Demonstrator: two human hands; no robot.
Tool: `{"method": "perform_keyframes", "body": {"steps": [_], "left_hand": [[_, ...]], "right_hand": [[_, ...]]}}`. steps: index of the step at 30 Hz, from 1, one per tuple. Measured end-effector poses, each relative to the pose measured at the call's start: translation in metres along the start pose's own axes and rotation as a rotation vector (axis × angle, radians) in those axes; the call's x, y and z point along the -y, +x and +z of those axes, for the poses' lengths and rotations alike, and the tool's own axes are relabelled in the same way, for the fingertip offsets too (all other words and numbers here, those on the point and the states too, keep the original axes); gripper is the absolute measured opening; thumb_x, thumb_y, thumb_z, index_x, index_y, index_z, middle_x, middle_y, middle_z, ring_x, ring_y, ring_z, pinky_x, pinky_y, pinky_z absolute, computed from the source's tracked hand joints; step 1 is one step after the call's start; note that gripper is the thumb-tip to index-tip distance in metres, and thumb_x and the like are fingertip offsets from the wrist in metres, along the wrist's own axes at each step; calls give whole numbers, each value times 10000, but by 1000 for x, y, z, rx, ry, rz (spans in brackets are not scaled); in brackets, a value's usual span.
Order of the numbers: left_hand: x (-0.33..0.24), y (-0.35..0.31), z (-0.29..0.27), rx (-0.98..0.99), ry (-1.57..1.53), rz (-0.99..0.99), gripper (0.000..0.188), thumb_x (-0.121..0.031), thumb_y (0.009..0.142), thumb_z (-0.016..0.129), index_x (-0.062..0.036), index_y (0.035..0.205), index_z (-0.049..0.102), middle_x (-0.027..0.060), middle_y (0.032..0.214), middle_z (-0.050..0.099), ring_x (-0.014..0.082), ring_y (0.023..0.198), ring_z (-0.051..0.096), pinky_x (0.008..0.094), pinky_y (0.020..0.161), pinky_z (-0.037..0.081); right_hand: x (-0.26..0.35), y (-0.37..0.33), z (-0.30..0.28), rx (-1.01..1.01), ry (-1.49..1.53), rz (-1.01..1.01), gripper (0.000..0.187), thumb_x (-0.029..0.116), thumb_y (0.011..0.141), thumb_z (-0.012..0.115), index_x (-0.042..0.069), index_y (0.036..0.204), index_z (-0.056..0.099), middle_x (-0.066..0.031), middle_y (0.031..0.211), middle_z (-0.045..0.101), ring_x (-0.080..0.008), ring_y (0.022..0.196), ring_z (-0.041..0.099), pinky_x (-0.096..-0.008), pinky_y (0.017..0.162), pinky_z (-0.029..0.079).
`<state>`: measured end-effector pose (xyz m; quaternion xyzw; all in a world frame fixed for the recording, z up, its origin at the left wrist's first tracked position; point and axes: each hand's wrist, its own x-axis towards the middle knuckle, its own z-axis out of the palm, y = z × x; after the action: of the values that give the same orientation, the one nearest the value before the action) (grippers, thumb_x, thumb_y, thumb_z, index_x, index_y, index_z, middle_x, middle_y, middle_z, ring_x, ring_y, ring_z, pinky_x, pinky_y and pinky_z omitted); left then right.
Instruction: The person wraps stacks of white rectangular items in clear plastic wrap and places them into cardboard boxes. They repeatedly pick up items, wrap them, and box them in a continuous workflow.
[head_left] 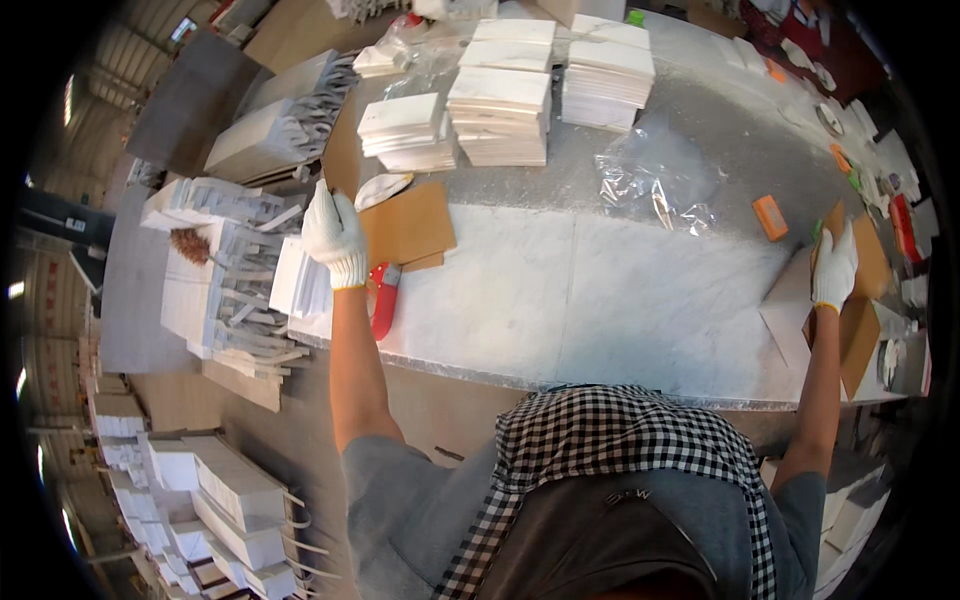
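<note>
From my end I see both arms spread wide across the pale worktop [510,300], one hand at each side. The left hand [338,240], in a white knit glove, is at the brown cardboard sheet [415,222] on the left; fingers point away from the body, loosely together, but I can't tell whether they grip an edge. The right hand [836,265], gloved too, is over the folded brown cardboard [870,262] on the right, fingers long and near straight; whether they pinch it, can't tell from here. Gloves probably there against dust and sharp edges. Cardboard sits at both sides, which I'd guess leaves the middle free as work surface. Red tape dispenser [384,312] just beside the left wrist, likely for easy reach. White tile stacks [498,118] line the far part, presumably squared up so they don't topple. Crumpled clear plastic bag [655,182] and orange block [770,217] lie off to the right, seemingly just parked out of the way.
</note>
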<state>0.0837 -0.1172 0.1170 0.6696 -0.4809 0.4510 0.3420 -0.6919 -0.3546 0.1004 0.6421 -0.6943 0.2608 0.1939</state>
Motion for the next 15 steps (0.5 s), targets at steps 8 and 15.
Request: {"method": "perform_keyframes", "body": {"steps": [8, 15], "left_hand": [[-214, 72, -64, -1, -709, 355, 234, 88, 889, 644, 39, 1102, 725, 191, 1011, 747, 385, 945, 694, 457, 848, 546], [-310, 70, -86, 362, -1062, 513, 356, 99, 775, 621, 51, 1114, 720, 222, 1067, 726, 391, 1026, 682, 444, 963, 516]], "right_hand": [[192, -49, -154, 427, 1239, -10, 619, 355, 946, 746, 81, 1473, 572, -150, 1483, 590, -249, 1336, 591, -383, 1068, 497], [185, -76, -233, 147, 651, -771, 172, 312, 850, 753, 195, 942, 668, -17, 822, 622, -234, 878, 663, -402, 725, 545]]}}
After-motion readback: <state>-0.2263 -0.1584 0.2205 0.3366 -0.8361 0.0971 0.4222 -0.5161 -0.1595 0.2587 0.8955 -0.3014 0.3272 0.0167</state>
